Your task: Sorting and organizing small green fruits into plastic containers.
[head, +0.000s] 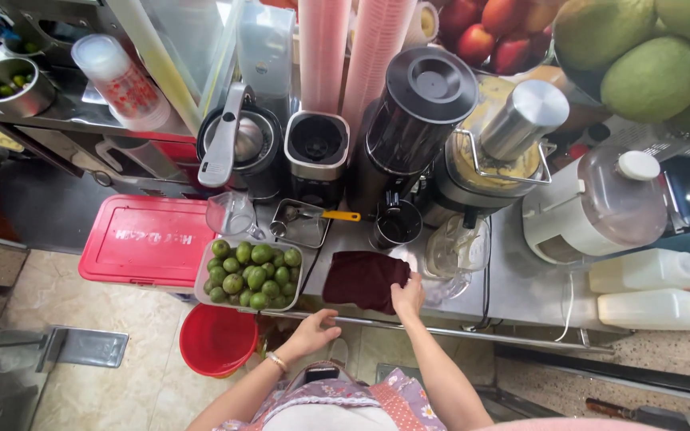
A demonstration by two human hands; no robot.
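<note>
My right hand (407, 297) rests on the right edge of a dark red cloth (363, 279) that lies on the steel counter (513, 279). Fingers press on the cloth. My left hand (313, 331) hovers just below the counter's front edge, fingers loosely curled, holding nothing; a bracelet is on that wrist. To its upper left stands a tray of small green limes (251, 274). A clear juicer jug (457, 247) sits right beside my right hand.
Black blender (417, 120), citrus press (241, 144), steel juicer (505, 152) and white juicer (600, 207) line the counter's back. Red lidded box (145, 239) and red bucket (217, 339) stand at left below. Two white bottles (652, 291) lie at right. Green fruit (648, 56) hangs above.
</note>
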